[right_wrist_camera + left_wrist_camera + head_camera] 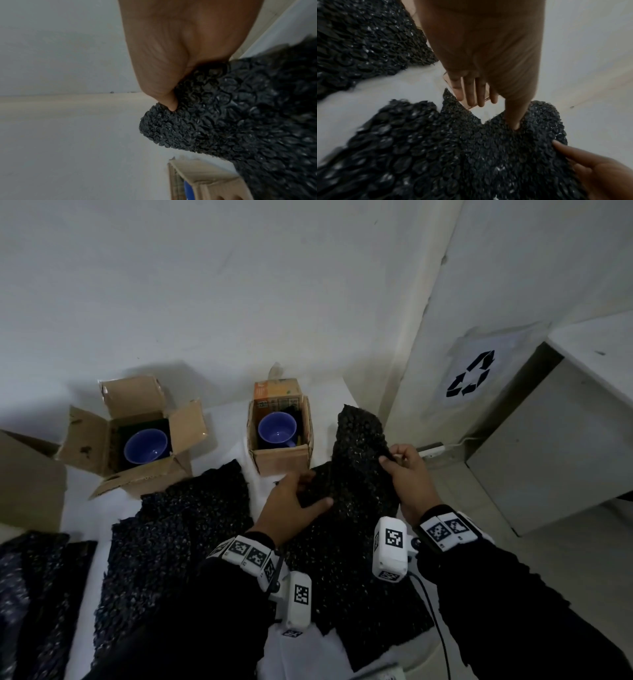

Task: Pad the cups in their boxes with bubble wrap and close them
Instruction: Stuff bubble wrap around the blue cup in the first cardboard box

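Two open cardboard boxes stand at the back of the white table. The left box [137, 440] has its flaps spread and holds a blue cup [145, 446]. The right box [279, 455] [205, 180] holds another blue cup [276, 428] [187, 189] with dark padding beside it. Just right of that box, both hands hold a black bubble wrap sheet [356, 474] [471, 155] [240, 108]. My left hand [310, 491] [536, 134] grips its near-left fold, thumb on top. My right hand [390, 458] [171, 105] pinches its right edge, and the sheet's far end stands up.
More black bubble wrap sheets lie at centre left [181, 525] and far left [30, 594]. A cardboard panel [27, 481] is at the left edge. A white bin with a recycling sign [469, 374] and a grey cabinet [548, 440] stand to the right. A cable [431, 611] hangs near my right wrist.
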Available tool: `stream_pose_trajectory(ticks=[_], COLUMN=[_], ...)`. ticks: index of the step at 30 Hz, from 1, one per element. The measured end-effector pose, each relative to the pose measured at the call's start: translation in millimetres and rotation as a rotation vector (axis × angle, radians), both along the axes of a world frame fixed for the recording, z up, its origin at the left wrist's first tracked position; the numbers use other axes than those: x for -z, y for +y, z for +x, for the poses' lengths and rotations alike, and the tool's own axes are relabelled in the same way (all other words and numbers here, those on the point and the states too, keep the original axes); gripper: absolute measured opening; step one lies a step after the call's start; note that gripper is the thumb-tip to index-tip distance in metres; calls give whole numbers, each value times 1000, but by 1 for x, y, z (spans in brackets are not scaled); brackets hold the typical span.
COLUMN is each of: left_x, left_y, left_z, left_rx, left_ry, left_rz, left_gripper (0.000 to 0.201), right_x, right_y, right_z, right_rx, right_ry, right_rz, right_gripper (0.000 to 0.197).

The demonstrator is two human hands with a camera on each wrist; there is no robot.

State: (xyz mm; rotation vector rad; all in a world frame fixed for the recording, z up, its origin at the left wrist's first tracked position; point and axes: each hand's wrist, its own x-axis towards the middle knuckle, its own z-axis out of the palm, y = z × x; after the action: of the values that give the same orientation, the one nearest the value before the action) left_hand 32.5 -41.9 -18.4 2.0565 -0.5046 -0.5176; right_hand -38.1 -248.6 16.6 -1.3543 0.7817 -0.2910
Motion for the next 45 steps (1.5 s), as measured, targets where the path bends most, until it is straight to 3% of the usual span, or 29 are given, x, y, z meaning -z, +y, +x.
stream_pose_trajectory(ticks=[2, 4, 5, 7, 9, 13, 15, 18, 21, 24, 26, 30, 35, 40, 42, 45], left_x=[-12, -28, -35, -45, -51, -62, -67, -72, -71, -67, -67, -65, -60, -74, -77, -80], left_y=[-10, -22, -27, -35, -41, -41, -39, -35, -29, -19, -13, -4, 4, 0, -2, -1], left_z=[1, 3, 4, 7, 12, 24, 29, 34, 39, 48, 51, 48, 66, 84, 91, 97], left_rx=[-84, -128, -128, -161, -250, -320, -288, -293, -353, -220, -68, 4, -120, -170, -156, -168], left_ry=[149, 449, 595, 727, 715, 687, 721, 743, 436, -126, -250, -12, -40, 17, 185, 410], left_rz=[-165, -279, -321, -431, -544, -669, -668, -701, -608, -373, -307, -288, -176, -131, -134, -278], left_gripper=[66, 68, 65, 54, 46, 10, 9, 15, 27, 46, 39, 35, 11, 24, 26, 28], right_x=[-15, -34, -42, -54, -58, -48, -44, -44, -46, -47, -52, -54, -50, -44, -43, -41], right_y=[5, 11, 14, 15, 15, 18, 23, 27, 33, 37, 41, 45, 40, 41, 46, 49], right_z=[8, 16, 19, 23, 27, 28, 30, 36, 43, 52, 57, 68, 71, 78, 87, 106], right_rx=[-26, -92, -127, -210, -280, -301, -287, -348, -420, -455, -473, -337, -431, -632, -699, -484], right_ry=[-80, -139, -160, -168, -115, 36, 33, 5, -40, -32, -25, 12, -194, -207, -253, -307], right_rz=[145, 257, 274, 227, 125, -79, -103, 46, 251, 102, 91, 92, 402, -147, -175, -289], right_gripper=[22, 22, 22, 28, 33, 17, 15, 37, 43, 36, 27, 44, 69, 80, 66, 36])
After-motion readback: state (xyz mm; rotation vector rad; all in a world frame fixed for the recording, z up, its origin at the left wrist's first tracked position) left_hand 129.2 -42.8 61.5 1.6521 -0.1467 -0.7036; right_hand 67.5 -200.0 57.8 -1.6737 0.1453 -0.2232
